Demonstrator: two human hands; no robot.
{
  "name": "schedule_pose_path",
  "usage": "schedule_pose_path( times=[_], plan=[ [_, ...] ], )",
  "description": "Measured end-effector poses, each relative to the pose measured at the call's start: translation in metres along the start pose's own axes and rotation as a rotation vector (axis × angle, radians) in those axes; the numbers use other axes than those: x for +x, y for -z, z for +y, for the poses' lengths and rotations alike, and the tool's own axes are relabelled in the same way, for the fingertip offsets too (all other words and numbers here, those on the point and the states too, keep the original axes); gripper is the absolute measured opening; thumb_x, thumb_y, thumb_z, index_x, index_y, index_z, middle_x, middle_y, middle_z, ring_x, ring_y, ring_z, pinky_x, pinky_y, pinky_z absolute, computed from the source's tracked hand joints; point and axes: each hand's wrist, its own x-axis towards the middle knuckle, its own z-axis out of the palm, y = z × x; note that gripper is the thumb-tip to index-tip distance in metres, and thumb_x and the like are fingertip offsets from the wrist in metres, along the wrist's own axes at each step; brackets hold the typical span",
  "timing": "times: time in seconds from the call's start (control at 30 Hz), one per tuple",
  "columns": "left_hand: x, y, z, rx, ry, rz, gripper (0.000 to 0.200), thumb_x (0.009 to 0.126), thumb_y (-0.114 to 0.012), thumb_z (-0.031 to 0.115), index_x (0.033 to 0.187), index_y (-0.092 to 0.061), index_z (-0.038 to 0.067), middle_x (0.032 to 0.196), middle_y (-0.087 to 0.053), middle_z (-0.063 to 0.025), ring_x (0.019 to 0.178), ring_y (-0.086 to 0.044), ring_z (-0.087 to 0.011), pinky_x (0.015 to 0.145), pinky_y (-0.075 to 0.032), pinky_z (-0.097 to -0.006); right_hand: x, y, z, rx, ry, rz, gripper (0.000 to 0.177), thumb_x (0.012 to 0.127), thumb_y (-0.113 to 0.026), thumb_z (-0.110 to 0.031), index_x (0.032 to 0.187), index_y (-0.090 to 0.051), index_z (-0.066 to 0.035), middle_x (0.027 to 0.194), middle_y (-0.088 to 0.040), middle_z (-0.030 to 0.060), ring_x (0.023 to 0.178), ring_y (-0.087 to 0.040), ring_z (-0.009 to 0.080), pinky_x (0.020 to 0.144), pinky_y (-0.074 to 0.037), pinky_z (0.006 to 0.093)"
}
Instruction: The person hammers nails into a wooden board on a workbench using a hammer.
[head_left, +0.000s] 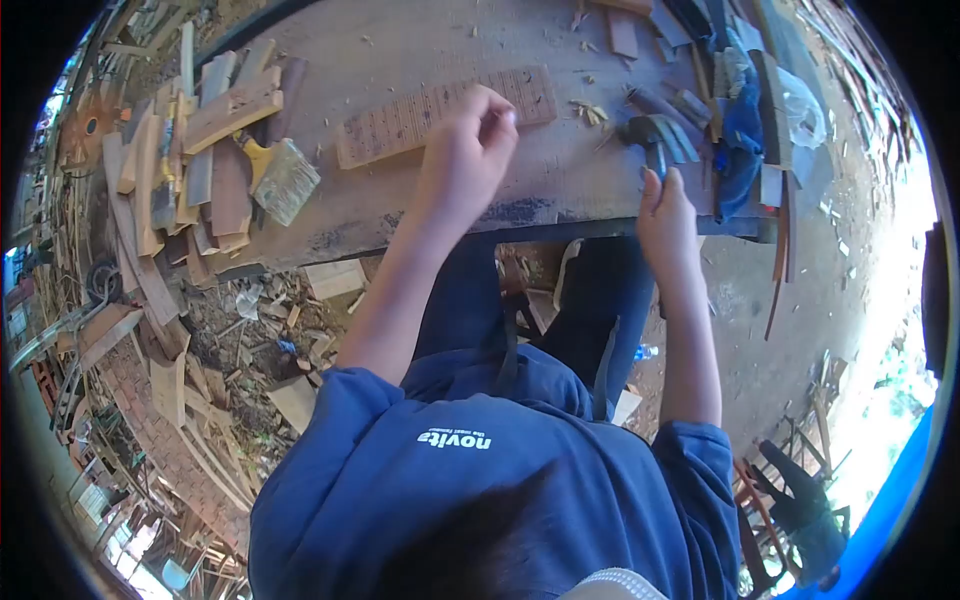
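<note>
A rectangular wooden board [385,130] with rows of small dark marks, possibly nails or holes, lies on the worktable [350,215]. Over its middle is my left hand [472,140], its fingers curled into a pinch; whatever they hold, if anything, is too small to make out. My right hand [668,215] grips the handle of a claw hammer [662,135] just right of the board. The hammer's metal head points away from me, above the table's right part.
Left on the table are stacked wood offcuts [235,110] and a wide paintbrush [285,180]. A blue cloth [740,150], more wood strips and a clear plastic bag [800,110] lie at the right edge. Wood shavings [590,112] dot the tabletop; scraps [290,330] litter the ground.
</note>
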Motion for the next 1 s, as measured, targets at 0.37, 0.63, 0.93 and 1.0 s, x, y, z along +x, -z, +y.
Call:
schedule_pose_path(
  times=[0.37, 0.63, 0.93, 1.0],
  plan=[
    [0.046, -0.015, -0.058, 0.291, -0.369, 0.359, 0.008, 0.089, -0.059, 0.01, 0.091, -0.057, 0.003, 0.086, -0.064, -0.0189, 0.086, -0.063, -0.0369, 0.074, -0.05, -0.0458, -0.014, -0.026, 0.009, 0.101, -0.041, 0.118, 0.036, 0.103, -0.04, -0.037, 0.099, -0.045, -0.002, 0.084, -0.063, 0.0331, 0.084, -0.059, 0.0547, 0.071, -0.047, 0.0595],
    [0.047, -0.007, -0.056, 0.249, -0.305, 0.272, 0.009, 0.09, -0.059, 0.013, 0.091, -0.061, 0.004, 0.089, -0.065, -0.0162, 0.079, -0.065, -0.0306, 0.073, -0.052, -0.0379, -0.022, -0.036, 0.001, -0.077, -0.071, 0.192, 0.035, 0.103, -0.038, -0.039, 0.102, -0.046, -0.004, 0.082, -0.067, 0.0269, 0.078, -0.065, 0.049, 0.068, -0.053, 0.0563],
    [0.055, -0.009, -0.063, 0.19, -0.367, 0.322, 0.01, 0.084, -0.065, 0.015, 0.083, -0.064, 0.005, 0.089, -0.056, -0.0128, 0.086, -0.059, -0.029, 0.074, -0.051, -0.0362, -0.021, -0.039, -0.003, -0.113, -0.116, 0.248, 0.037, 0.102, -0.037, -0.04, 0.104, -0.047, -0.004, 0.081, -0.067, 0.0255, 0.076, -0.066, 0.0479, 0.067, -0.053, 0.0554],
    [0.06, -0.01, -0.069, 0.149, -0.355, 0.324, 0.011, 0.083, -0.066, 0.016, 0.083, -0.064, 0.005, 0.09, -0.054, -0.0119, 0.088, -0.058, -0.0283, 0.075, -0.051, -0.0358, -0.02, -0.041, 0.001, -0.123, -0.124, 0.25, 0.037, 0.102, -0.037, -0.04, 0.104, -0.047, -0.004, 0.082, -0.067, 0.026, 0.076, -0.065, 0.0484, 0.067, -0.053, 0.0557]
  ],
)
